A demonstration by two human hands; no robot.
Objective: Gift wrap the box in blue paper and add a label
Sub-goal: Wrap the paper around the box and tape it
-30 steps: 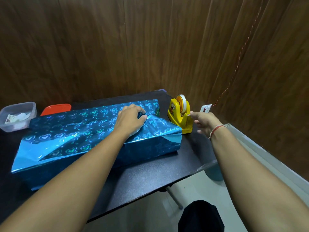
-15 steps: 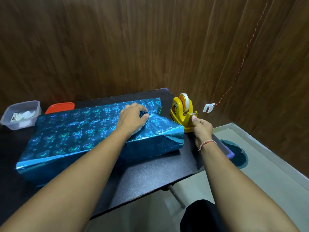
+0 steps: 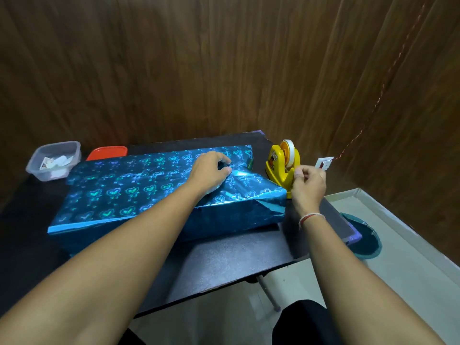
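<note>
clear tub [image 3: 53,160], red lid [image 3: 107,152], teal mat [image 3: 368,239]

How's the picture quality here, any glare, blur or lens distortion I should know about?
Head view: the shiny blue paper throws bright glare patches, strongest beside the left hand; the right hand at the yellow tape dispenser is slightly motion-blurred, so whether it pinches tape is unclear; wide-angle distortion bends the wood wall panels; lighting is dim and the black table looks grainy.
</note>
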